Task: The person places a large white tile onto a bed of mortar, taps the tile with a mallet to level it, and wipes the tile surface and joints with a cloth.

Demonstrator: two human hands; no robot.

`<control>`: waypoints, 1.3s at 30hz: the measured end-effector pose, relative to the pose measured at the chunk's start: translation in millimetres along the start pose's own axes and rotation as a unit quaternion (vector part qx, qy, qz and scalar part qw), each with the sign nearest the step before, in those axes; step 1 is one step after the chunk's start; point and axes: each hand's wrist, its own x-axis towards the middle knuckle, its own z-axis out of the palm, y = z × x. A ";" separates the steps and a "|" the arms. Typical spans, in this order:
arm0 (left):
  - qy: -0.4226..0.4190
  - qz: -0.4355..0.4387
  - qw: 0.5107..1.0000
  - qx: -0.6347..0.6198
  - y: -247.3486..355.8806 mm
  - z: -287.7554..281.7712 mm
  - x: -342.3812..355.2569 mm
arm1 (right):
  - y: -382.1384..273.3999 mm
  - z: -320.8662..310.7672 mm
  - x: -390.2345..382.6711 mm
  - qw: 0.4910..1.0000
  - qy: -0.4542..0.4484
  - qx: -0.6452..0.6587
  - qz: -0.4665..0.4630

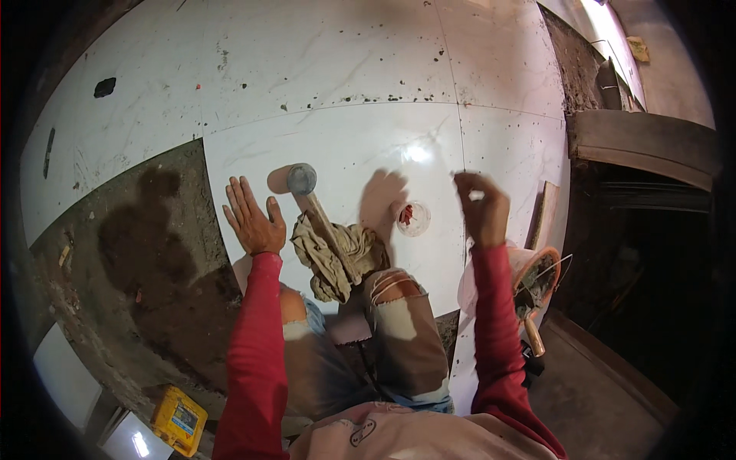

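My left hand (256,218) rests flat on a white marbled floor tile (368,138), close to the edge where the tile meets bare mortar. Its fingers are stretched out and hold nothing. Above the tile's right side is my right hand (483,211), slightly blurred, with thumb and fingers curled into a pinch; anything small between the fingertips cannot be made out. Between the hands lies a mallet (301,179), its handle across a crumpled, dirty cloth (330,257). A small clear tub (415,220) with red pieces inside stands left of my right hand.
Dark wet mortar (153,245) covers the floor on the left. An orange-rimmed bucket (553,268) with mortar stands by my right forearm, a wooden handle (533,337) beside it. A yellow box (179,420) sits lower left. A brown ledge (644,146) borders a dark opening at right.
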 end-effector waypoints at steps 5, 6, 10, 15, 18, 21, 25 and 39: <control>-0.008 -0.001 1.000 0.002 0.3 -0.1 0.5 | 88.9 41.0 139.9 0.998 0.013 -0.067 -0.005; -0.009 -0.001 1.000 0.001 0.3 -0.5 0.3 | 102.7 51.8 158.5 0.998 0.016 -0.042 -0.038; -0.019 -0.008 1.000 -0.006 0.9 -1.2 0.5 | 132.7 79.0 202.7 0.999 -0.022 -0.011 -0.031; -0.017 -0.011 1.000 -0.015 1.2 -1.1 1.2 | 138.2 77.4 214.7 0.991 -0.078 -0.016 -0.110; -0.018 -0.009 1.000 -0.018 1.4 -0.8 1.6 | 138.0 73.6 218.2 0.983 -0.099 -0.050 -0.149; -0.017 -0.008 1.000 -0.013 2.3 -1.3 1.8 | 135.7 71.7 223.2 0.966 -0.126 -0.129 -0.185; -0.011 -0.006 1.000 -0.023 3.8 -2.1 2.0 | 129.8 69.9 233.3 0.939 -0.174 -0.208 -0.213; -0.001 -0.003 1.000 -0.025 1.5 0.3 0.5 | 120.2 74.8 228.7 0.926 -0.149 -0.297 -0.181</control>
